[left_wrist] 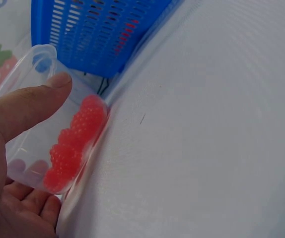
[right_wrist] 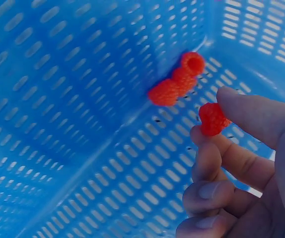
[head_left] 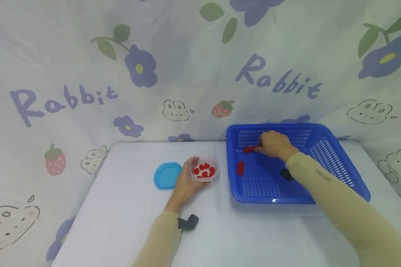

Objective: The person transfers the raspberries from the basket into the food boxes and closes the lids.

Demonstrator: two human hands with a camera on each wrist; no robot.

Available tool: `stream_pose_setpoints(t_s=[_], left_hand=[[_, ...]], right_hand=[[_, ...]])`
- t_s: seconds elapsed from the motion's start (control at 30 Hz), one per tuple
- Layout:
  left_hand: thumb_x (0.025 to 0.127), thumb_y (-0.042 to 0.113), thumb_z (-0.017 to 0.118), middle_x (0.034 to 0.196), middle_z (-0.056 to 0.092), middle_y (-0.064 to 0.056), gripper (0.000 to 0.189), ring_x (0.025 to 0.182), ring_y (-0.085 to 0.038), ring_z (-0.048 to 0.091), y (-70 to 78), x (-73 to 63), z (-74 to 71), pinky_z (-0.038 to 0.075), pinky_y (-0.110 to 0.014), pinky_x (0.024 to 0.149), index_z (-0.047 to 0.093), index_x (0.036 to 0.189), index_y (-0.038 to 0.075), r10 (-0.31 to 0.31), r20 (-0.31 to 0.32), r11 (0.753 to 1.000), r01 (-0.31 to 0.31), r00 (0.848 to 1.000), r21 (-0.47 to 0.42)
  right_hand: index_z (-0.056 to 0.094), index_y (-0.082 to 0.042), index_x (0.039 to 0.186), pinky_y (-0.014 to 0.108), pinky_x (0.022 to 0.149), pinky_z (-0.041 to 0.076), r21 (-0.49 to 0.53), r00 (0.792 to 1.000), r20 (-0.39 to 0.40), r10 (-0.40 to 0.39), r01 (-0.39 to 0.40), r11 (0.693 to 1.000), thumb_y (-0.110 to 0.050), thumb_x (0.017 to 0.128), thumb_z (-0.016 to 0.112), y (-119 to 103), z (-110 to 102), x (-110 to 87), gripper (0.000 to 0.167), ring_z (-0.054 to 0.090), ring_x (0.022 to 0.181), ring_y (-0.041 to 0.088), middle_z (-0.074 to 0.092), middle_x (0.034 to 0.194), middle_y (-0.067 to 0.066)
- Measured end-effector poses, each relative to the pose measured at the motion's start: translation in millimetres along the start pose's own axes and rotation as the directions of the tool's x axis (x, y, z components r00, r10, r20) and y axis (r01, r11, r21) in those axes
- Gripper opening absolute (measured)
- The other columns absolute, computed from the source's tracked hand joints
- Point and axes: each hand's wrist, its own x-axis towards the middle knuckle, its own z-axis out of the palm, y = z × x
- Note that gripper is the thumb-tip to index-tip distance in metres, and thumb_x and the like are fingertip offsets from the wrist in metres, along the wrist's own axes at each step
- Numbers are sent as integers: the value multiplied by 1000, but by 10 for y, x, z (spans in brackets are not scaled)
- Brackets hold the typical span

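My left hand (head_left: 185,182) grips a clear plastic tub (left_wrist: 72,101) on the white table. Its thumb lies along the near wall and the other fingers curl round the far side. Several red raspberries (left_wrist: 75,139) lie at the bottom of the tub. Inside the blue basket, my right hand (head_left: 273,144) pinches one raspberry (right_wrist: 212,119) between thumb and index finger, close over the slotted floor. A short row of raspberries (right_wrist: 183,82) rests along the foot of the basket wall, just beyond the fingertips. A second red cluster (head_left: 240,168) sits by the basket's left side.
A light-blue lid (head_left: 167,175) lies on the white table (head_left: 120,222), left of the tub. The blue basket (head_left: 270,199) stands at the right, its high slotted walls around my right hand. Behind the table hangs a patterned cloth (head_left: 194,66).
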Motion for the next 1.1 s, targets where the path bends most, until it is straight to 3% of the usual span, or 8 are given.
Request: stream_pose_setpoints(t_s=[0.3, 0.47, 0.8, 1.1], left_hand=[[77, 21, 89, 150, 48, 4, 94, 141, -22, 40, 11, 15, -2, 43, -49, 109, 34, 153, 21, 3, -9, 1000, -3, 1000, 6], [77, 21, 89, 150, 48, 5, 94, 141, -21, 40, -4, 9, 1, 44, -49, 108, 34, 153, 21, 0, -11, 1000, 0, 1000, 7], [78, 22, 89, 151, 47, 6, 94, 142, -21, 39, -46, 3, 11, 41, -50, 110, 34, 154, 22, -3, -8, 1000, 3, 1000, 9], [78, 22, 88, 151, 47, 6, 94, 142, -20, 39, -41, 19, 8, 40, -50, 111, 33, 154, 23, 7, 0, 1000, -7, 1000, 8]], right_hand=[[73, -3, 98, 50, 66, 56, 4, 997, -75, -17, 17, 1000, -29, 92, 71, -104, -83, -53, 27, 67, 77, 28, 72, 88, 11], [72, -1, 104, 46, 61, 56, 20, 992, -118, -33, 36, 999, -31, 94, 69, -195, -125, -106, 32, 66, 72, 26, 73, 90, 12], [72, -2, 108, 31, 41, 41, 56, 985, -166, -46, 56, 997, -33, 96, 67, -396, -185, -174, 33, 52, 51, 17, 61, 63, 1], [73, -6, 105, 27, 39, 30, 104, 978, -209, -28, 51, 993, -34, 96, 67, -554, -268, -215, 30, 47, 46, 15, 52, 53, -2]])
